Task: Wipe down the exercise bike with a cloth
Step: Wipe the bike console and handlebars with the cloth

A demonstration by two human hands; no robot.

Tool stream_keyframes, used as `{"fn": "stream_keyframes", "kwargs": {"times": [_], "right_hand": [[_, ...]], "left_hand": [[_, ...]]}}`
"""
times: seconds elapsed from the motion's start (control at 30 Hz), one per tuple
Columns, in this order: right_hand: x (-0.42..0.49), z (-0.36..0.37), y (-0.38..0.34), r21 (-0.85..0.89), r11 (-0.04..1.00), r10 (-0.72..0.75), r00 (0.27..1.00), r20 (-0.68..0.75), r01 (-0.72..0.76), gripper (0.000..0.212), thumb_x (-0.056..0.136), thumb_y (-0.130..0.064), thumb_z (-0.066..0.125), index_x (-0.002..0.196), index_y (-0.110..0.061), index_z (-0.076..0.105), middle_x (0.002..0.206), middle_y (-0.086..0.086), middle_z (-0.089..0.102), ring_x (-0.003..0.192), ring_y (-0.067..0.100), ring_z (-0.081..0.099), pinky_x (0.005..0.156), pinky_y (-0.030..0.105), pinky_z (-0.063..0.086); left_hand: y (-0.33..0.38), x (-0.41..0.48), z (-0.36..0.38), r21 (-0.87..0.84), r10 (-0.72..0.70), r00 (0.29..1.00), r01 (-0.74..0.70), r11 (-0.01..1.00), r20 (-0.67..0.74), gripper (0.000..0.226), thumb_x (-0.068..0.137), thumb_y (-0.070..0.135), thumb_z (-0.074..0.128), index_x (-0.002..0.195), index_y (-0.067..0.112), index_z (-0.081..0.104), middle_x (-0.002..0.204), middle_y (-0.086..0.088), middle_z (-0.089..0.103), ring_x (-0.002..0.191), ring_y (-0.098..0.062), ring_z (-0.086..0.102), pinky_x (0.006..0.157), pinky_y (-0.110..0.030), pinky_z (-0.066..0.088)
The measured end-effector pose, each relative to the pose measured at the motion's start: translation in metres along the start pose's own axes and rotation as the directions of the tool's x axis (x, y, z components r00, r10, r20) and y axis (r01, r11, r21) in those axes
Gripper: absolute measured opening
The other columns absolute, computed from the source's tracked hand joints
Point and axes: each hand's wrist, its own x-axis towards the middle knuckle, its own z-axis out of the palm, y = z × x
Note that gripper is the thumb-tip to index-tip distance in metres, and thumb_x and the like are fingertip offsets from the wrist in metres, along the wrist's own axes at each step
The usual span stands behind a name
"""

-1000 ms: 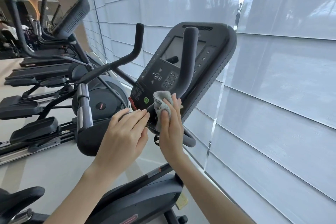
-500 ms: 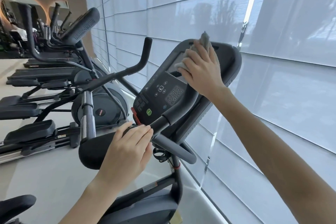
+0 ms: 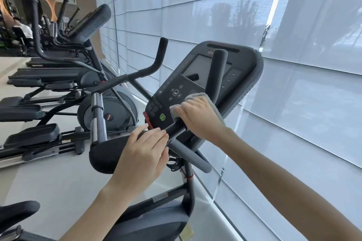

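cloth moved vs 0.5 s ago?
Yes. The cloth, under the right hand, went down the console: from its top edge to the lower panel, beside the green button.

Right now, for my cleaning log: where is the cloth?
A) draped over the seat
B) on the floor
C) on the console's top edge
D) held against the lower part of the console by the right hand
D: the right hand holds the grey cloth against the lower part of the console, just above the handlebar.
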Motion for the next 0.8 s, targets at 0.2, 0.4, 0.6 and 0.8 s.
{"fn": "stream_keyframes", "kwargs": {"times": [0.2,0.4,0.6,0.8], "right_hand": [[0.022,-0.032,0.021,0.104,0.994,0.035,0.978,-0.207,-0.013,0.05,0.101,-0.031,0.026,0.067,-0.008,0.055,0.065,0.003,0.06,0.078,0.026,0.061,0.09,0.04,0.041],[0.069,-0.054,0.066,-0.515,0.854,-0.105,0.942,-0.318,-0.078,0.052,0.103,-0.037,0.031,0.071,-0.012,0.064,0.074,0.003,0.066,0.086,0.024,0.061,0.105,0.039,0.034],[0.059,-0.032,0.059,-0.63,0.771,-0.095,0.995,0.032,0.094,0.029,0.088,-0.021,0.058,0.059,-0.019,0.059,0.057,0.0,0.061,0.072,0.025,0.058,0.101,0.041,0.038],[0.019,0.004,0.023,-0.308,0.942,-0.11,0.99,0.085,0.131,0.034,0.094,-0.021,0.051,0.06,-0.02,0.054,0.057,0.004,0.064,0.064,0.027,0.062,0.078,0.039,0.044]], "left_hand": [[-0.004,0.005,0.0,-0.022,-0.001,0.999,0.001,1.0,-0.034,0.028,0.09,0.018,0.049,0.096,0.006,0.073,0.099,-0.003,0.072,0.101,-0.019,0.066,0.103,-0.042,0.038],[-0.004,0.009,0.0,-0.03,-0.006,0.999,0.005,1.0,-0.05,0.025,0.089,0.017,0.051,0.089,0.008,0.075,0.094,-0.001,0.073,0.098,-0.017,0.067,0.103,-0.042,0.039],[-0.007,0.008,0.001,-0.047,-0.004,0.999,0.002,0.999,-0.046,0.023,0.089,0.016,0.053,0.091,0.008,0.075,0.096,-0.001,0.073,0.099,-0.017,0.066,0.104,-0.042,0.037],[-0.006,0.003,0.001,-0.054,-0.012,1.0,0.011,0.998,-0.023,0.025,0.089,0.017,0.053,0.097,0.007,0.074,0.101,-0.003,0.073,0.101,-0.017,0.065,0.105,-0.042,0.037]]}}
